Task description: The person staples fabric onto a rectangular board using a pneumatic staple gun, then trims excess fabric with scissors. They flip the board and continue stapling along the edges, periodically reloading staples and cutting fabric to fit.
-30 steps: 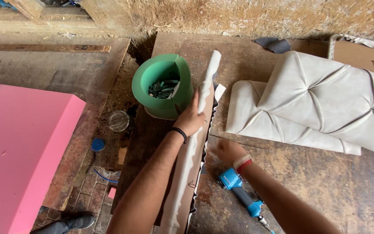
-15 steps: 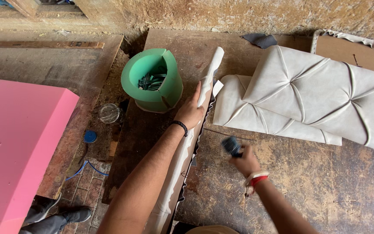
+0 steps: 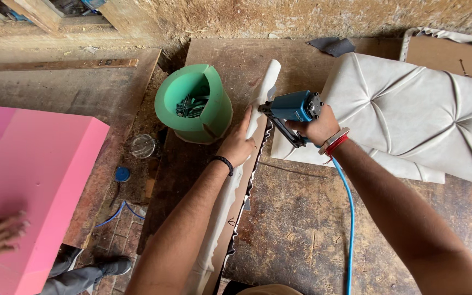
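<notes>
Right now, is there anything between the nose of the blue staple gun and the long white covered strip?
Nothing visible. The blue staple gun in the right hand has its nose at the edge of the long white fabric-covered strip. The left hand presses the strip just below it, beside the path.

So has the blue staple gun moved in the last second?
Yes. The blue staple gun, in the right hand, came up off the workbench toward the green foam tub.

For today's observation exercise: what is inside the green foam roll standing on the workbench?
Inside the green foam roll lies a heap of small dark metal pieces, perhaps strips of staples; their kind is unclear. The roll's wall hides how deep the heap goes and whatever lies beneath it.
</notes>
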### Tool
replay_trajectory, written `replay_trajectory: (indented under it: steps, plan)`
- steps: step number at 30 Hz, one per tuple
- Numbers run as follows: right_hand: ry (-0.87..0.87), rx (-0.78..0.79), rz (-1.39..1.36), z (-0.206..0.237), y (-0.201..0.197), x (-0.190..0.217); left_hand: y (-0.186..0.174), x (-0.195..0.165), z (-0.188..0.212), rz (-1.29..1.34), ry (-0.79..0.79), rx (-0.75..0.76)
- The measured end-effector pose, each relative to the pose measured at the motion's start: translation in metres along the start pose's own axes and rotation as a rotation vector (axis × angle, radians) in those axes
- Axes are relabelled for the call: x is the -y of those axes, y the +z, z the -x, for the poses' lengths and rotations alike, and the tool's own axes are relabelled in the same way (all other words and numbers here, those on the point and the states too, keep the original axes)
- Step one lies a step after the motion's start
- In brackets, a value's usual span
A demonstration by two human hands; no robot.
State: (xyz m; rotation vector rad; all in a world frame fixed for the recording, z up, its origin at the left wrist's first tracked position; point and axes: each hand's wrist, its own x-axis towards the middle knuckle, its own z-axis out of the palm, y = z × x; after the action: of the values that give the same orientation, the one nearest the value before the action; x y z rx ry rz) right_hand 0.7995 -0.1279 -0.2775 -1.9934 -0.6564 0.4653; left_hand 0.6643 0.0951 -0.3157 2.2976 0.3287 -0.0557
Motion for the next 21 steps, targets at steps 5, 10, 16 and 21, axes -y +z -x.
replay_trajectory:
  steps: [5, 10, 16, 21]
  plan:
    - [-0.016, 0.001, 0.017, -0.008, 0.005, -0.016, 0.001, 0.002, 0.003, 0.047, 0.017, -0.005]
    - [-0.067, 0.019, -0.025, -0.004, 0.003, -0.026, -0.003, -0.011, 0.008, 0.021, 0.004, 0.006]
    - [-0.144, 0.085, 0.106, 0.009, 0.009, -0.025, -0.003, -0.021, 0.010, -0.038, -0.179, 0.081]
    - [-0.129, 0.080, 0.121, 0.019, 0.011, -0.023, -0.001, -0.017, 0.009, -0.025, -0.113, 0.074]
